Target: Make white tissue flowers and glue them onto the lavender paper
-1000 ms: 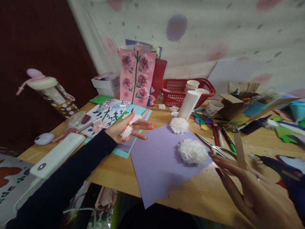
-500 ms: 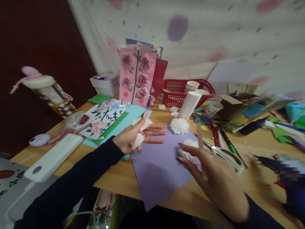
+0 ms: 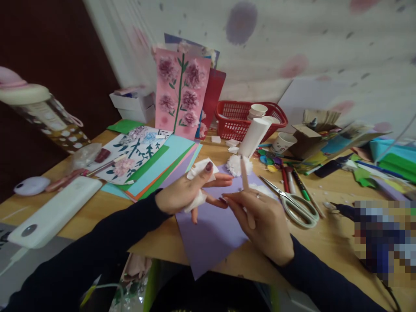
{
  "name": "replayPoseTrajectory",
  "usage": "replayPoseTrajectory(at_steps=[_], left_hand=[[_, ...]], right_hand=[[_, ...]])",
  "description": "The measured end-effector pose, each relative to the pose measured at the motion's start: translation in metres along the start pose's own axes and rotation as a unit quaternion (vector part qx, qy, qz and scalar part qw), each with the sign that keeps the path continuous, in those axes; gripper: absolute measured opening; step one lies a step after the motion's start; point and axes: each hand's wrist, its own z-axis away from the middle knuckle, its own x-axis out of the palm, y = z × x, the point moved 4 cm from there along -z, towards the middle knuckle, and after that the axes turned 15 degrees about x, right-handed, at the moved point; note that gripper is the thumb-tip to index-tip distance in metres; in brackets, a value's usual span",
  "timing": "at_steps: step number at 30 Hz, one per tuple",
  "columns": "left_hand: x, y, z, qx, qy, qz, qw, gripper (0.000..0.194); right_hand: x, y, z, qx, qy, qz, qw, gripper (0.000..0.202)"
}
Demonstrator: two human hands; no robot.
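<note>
My left hand (image 3: 182, 193) holds a crumpled white tissue (image 3: 204, 167) against its palm under the thumb, with the other fingers stretched out. A flat wooden craft stick (image 3: 244, 173) is held between the fingers of my right hand (image 3: 269, 221), pointing up. The thumb and forefinger of that hand pinch at a fingertip of my left hand; whether something small lies between them cannot be made out. Beneath both hands lies a sheet of purple paper (image 3: 208, 247). A fluffy white paper flower (image 3: 234, 166) rests at its far edge, and another white piece (image 3: 264, 190) is mostly hidden behind my right hand.
Scissors (image 3: 297, 208) lie to the right, before a glue gun (image 3: 344, 211). Behind stand a white paper roll (image 3: 254, 138), a red basket (image 3: 224, 125) and a paper cup (image 3: 284, 142). At left are a white power bank (image 3: 61, 208), coloured paper (image 3: 172, 151) and a bottle (image 3: 42, 112).
My right hand has moved left from the white piece on the purple paper to my left hand's fingertips, carrying the stick along. The view has shifted slightly.
</note>
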Motion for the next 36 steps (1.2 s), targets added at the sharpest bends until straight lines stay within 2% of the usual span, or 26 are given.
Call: replayPoseTrajectory(at_steps=[2, 5, 7, 9, 11, 13, 15, 18, 21, 23, 25, 27, 29, 30, 33, 36], left_hand=[[-0.020, 0.007, 0.002, 0.015, 0.032, -0.053, 0.998, 0.063], [-0.065, 0.016, 0.007, 0.028, 0.106, -0.149, 0.983, 0.058], [-0.095, 0.018, 0.008, 0.032, 0.153, -0.204, 0.966, 0.046], [-0.113, 0.015, 0.008, 0.025, 0.172, -0.232, 0.957, 0.034], [-0.120, 0.009, 0.005, 0.014, 0.170, -0.278, 0.945, 0.024], [-0.119, 0.002, 0.002, 0.019, 0.155, -0.348, 0.925, 0.018], [-0.116, -0.003, -0.002, 0.045, 0.145, -0.420, 0.895, 0.018], [-0.117, -0.009, -0.009, 0.084, 0.148, -0.534, 0.828, 0.017], [-0.121, -0.015, -0.015, 0.081, 0.139, -0.629, 0.760, 0.032], [-0.118, -0.017, -0.016, 0.075, 0.151, -0.669, 0.724, 0.044], [-0.106, -0.019, -0.013, 0.093, 0.152, -0.696, 0.696, 0.050], [-0.082, -0.025, -0.007, 0.123, 0.085, -0.696, 0.703, 0.051], [-0.053, -0.037, 0.005, 0.131, -0.039, -0.663, 0.736, 0.055], [-0.041, -0.042, 0.013, 0.123, -0.083, -0.650, 0.746, 0.057], [-0.014, -0.054, 0.037, 0.113, -0.130, -0.650, 0.740, 0.062], [-0.002, -0.062, 0.049, 0.128, -0.143, -0.668, 0.719, 0.072]], right_hand=[[-0.013, 0.007, 0.000, 0.000, 0.048, 0.036, 0.998, 0.018], [-0.034, 0.023, 0.001, 0.015, 0.094, 0.102, 0.990, 0.019], [-0.047, 0.032, 0.000, 0.025, 0.113, 0.142, 0.983, 0.023], [-0.054, 0.037, 0.000, 0.022, 0.115, 0.165, 0.979, 0.026], [-0.051, 0.037, 0.001, 0.005, 0.078, 0.166, 0.983, 0.028], [-0.037, 0.034, 0.003, -0.017, 0.003, 0.146, 0.989, 0.026], [-0.012, 0.029, 0.008, -0.040, -0.078, 0.118, 0.989, 0.025], [0.031, 0.022, 0.014, -0.083, -0.154, 0.110, 0.978, 0.032], [0.066, 0.023, 0.012, -0.021, -0.179, 0.154, 0.971, 0.043], [0.080, 0.025, 0.009, 0.041, -0.191, 0.166, 0.967, 0.053], [0.086, 0.024, 0.010, 0.078, -0.203, 0.160, 0.963, 0.056], [0.085, 0.020, 0.017, 0.079, -0.213, 0.149, 0.962, 0.057], [0.080, 0.016, 0.029, 0.057, -0.223, 0.138, 0.963, 0.059], [0.075, 0.015, 0.036, 0.044, -0.231, 0.132, 0.963, 0.060], [0.059, 0.015, 0.056, 0.004, -0.269, 0.106, 0.957, 0.060], [0.041, 0.020, 0.071, -0.021, -0.301, 0.086, 0.950, 0.056]])
